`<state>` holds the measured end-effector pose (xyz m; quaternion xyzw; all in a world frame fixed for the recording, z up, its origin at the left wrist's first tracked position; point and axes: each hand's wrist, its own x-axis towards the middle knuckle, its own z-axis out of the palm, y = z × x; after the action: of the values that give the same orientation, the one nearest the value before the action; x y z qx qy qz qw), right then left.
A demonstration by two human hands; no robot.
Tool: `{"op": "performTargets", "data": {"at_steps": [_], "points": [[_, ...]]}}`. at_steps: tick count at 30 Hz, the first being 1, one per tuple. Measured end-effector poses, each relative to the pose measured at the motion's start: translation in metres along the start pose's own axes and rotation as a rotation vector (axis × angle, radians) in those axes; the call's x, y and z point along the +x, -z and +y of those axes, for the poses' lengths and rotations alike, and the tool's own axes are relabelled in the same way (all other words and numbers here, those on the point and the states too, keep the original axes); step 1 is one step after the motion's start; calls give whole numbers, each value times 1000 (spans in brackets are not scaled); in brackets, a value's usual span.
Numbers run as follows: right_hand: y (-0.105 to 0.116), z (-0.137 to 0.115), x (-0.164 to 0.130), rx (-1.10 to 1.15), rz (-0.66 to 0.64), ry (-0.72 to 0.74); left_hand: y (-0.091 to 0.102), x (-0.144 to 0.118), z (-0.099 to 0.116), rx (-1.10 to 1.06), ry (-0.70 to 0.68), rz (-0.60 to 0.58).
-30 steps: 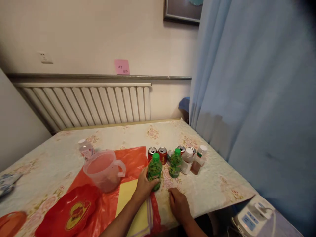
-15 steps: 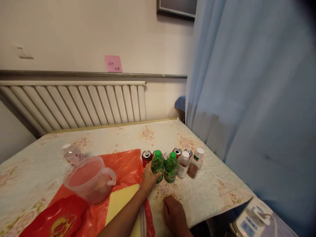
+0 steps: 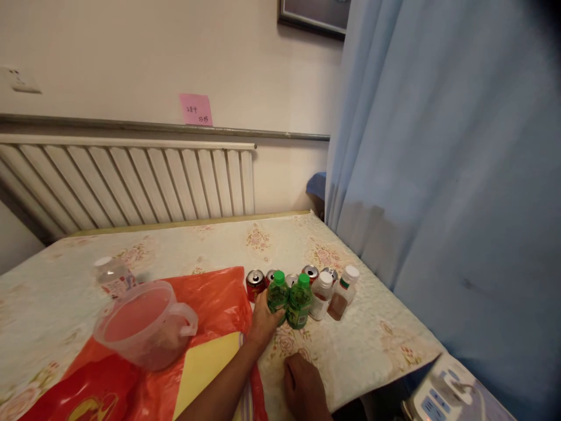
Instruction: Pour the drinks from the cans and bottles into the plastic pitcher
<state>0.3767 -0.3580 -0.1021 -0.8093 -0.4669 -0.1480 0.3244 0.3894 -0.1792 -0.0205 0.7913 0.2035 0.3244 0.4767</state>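
Observation:
My left hand [image 3: 263,318] is wrapped round a green plastic bottle [image 3: 277,297] that stands upright on the table. A second green bottle [image 3: 300,305] is right beside it. Further right stand a white-capped bottle [image 3: 321,297] and another white-capped bottle with brown liquid [image 3: 339,304]. Behind this row is a line of drink cans, among them a dark red can [image 3: 255,285] at the left end. My right hand [image 3: 303,383] rests near the table's front edge with its fingers curled in, nothing visible in it.
A clear plastic jug [image 3: 151,327] stands on a red plastic sheet [image 3: 214,292], with a yellow cloth [image 3: 204,365] and a red tray [image 3: 83,389] nearby. A clear bottle [image 3: 114,279] is at the left. A blue curtain [image 3: 421,175] hangs right; a power strip [image 3: 440,394] sits lower right.
The view has shifted slightly, so things appear a little further left. My left hand keeps hold of the same green bottle, and my right hand stays in its place.

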Motion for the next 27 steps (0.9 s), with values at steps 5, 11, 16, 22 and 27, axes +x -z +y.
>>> {"op": "performTargets", "data": {"at_steps": [5,11,16,22,27], "points": [[0,0,1,2,14,13,-3,-1,-3,17,14,28],[0,-1,1,-1,39,28,4,-16,-11,35,81,78],[1,-2,0,20,41,9,29,-53,-13,19,132,75],[3,-5,0,18,14,-6,81,-100,0,33,177,5],[5,-8,0,5,12,-21,131,-130,11,44,225,-44]]}}
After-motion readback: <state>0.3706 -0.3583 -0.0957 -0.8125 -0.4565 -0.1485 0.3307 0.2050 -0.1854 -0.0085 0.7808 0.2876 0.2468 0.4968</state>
